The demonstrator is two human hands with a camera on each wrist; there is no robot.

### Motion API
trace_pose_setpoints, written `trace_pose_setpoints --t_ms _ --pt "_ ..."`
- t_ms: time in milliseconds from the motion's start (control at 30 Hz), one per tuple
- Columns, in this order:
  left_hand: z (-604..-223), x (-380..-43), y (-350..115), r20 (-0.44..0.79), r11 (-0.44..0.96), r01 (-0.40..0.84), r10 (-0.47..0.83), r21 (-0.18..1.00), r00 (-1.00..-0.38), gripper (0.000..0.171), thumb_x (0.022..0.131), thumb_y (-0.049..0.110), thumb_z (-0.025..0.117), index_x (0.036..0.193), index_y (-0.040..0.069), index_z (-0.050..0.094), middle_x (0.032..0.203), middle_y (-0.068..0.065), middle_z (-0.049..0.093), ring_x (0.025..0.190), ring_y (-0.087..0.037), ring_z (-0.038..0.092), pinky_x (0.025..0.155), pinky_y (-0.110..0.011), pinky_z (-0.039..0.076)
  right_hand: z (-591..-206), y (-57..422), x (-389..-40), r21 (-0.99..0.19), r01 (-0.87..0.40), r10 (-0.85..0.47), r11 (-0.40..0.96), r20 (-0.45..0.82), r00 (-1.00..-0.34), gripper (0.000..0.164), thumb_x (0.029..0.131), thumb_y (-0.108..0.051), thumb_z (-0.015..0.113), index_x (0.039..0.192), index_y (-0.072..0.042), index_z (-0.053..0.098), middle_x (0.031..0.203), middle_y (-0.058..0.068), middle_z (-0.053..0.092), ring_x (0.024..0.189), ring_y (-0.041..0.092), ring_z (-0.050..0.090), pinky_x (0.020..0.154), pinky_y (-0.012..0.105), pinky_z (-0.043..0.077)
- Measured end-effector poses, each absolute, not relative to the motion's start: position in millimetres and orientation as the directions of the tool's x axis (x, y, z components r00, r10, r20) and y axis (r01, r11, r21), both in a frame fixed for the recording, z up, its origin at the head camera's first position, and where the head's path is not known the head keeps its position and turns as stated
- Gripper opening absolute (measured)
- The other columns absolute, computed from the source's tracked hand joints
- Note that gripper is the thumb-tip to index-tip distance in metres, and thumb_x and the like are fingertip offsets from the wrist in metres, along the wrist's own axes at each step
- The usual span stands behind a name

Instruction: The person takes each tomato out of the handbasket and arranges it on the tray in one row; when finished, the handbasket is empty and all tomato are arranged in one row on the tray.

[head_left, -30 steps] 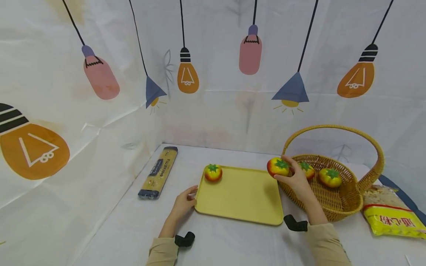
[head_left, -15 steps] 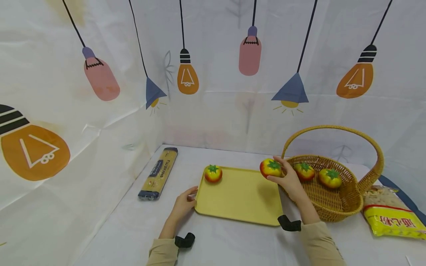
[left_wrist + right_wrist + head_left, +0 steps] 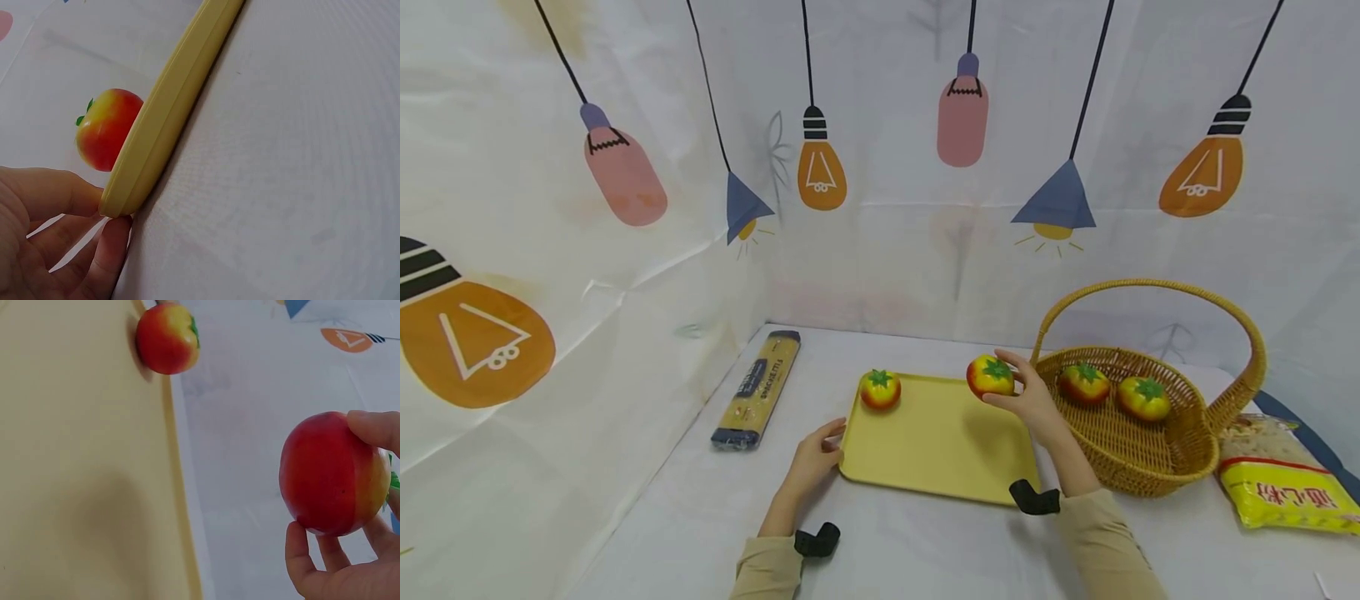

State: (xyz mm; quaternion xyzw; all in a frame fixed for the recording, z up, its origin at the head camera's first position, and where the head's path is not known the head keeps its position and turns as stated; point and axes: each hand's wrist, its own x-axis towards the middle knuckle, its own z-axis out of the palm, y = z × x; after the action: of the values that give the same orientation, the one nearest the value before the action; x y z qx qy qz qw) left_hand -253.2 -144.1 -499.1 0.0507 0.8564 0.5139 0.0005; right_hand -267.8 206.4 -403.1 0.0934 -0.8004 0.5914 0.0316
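In my right hand [image 3: 1026, 400] I hold a red-and-yellow toy tomato [image 3: 990, 376] with green star-shaped leaves. My thumb and fingers grip its sides, and it hangs over the back right part of the yellow tray [image 3: 925, 450]. The right wrist view shows the red underside of this held tomato [image 3: 331, 475]. A second toy tomato [image 3: 880, 390] sits in the tray's back left corner. At the tray's left side, my left hand [image 3: 812, 454] pinches the edge. In the left wrist view the thumb and fingers [image 3: 56, 194] meet at the tray's corner [image 3: 153, 125].
Right of the tray stands a wicker basket [image 3: 1120, 450] with a tall arched handle. Two more toy tomatoes [image 3: 1143, 399] lie in it. A yellow-labelled bag of pasta [image 3: 1285, 492] lies at the far right. To the left is a spaghetti packet [image 3: 758, 390]. Printed sheets hang behind the table.
My right hand has carried the tomato leftward from beside the basket's rim to over the tray. The left hand has stayed at the tray's edge.
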Motion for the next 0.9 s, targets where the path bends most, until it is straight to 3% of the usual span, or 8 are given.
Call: trace_pose_setpoints --t_ms 100,200,600,900 --pt "-499 -253 -144 0.052 0.469 0.086 0.085 0.879 -0.995 0.055 0.077 -0.005 0.057 0.131 0.005 0.051 0.119 -0.016 0.059 0.078 -0.014 0.053 0.064 -0.026 0.045 -406 204 -271 -0.939 -0.185 -0.118 0.289 0.157 -0.981 0.073 0.081 -0.01 0.069 0.143 -0.009 0.031 0.146 0.018 0.023 0.129 0.041 0.023 0.093 0.051 0.036" --pt "-498 -253 -144 0.055 0.474 0.088 0.083 0.876 -0.995 0.054 0.078 -0.005 0.058 0.131 0.005 0.052 0.119 -0.017 0.06 0.078 -0.015 0.053 0.064 -0.027 0.045 -409 201 -275 -0.938 -0.194 -0.124 0.289 0.164 -0.979 0.073 0.08 -0.01 0.07 0.143 -0.009 0.031 0.146 0.018 0.022 0.13 0.041 0.022 0.094 0.054 0.034" --pt "-498 -253 -144 0.048 0.469 0.081 0.083 0.879 -0.995 0.054 0.078 -0.004 0.058 0.131 0.005 0.052 0.12 -0.017 0.059 0.079 -0.015 0.054 0.065 -0.029 0.045 -413 184 -282 -0.94 -0.215 -0.146 0.264 0.182 -0.972 0.073 0.08 -0.011 0.07 0.142 -0.01 0.033 0.146 0.018 0.022 0.128 0.04 0.024 0.09 0.049 0.039" --pt "-496 -251 -143 0.059 0.463 0.093 0.087 0.882 -0.994 0.054 0.078 -0.004 0.057 0.13 0.005 0.052 0.119 -0.017 0.06 0.078 -0.015 0.054 0.064 -0.026 0.045 -413 171 -283 -0.943 -0.185 -0.148 0.276 0.148 -0.978 0.073 0.079 -0.009 0.071 0.142 -0.012 0.034 0.147 0.015 0.025 0.129 0.038 0.025 0.092 0.052 0.039"
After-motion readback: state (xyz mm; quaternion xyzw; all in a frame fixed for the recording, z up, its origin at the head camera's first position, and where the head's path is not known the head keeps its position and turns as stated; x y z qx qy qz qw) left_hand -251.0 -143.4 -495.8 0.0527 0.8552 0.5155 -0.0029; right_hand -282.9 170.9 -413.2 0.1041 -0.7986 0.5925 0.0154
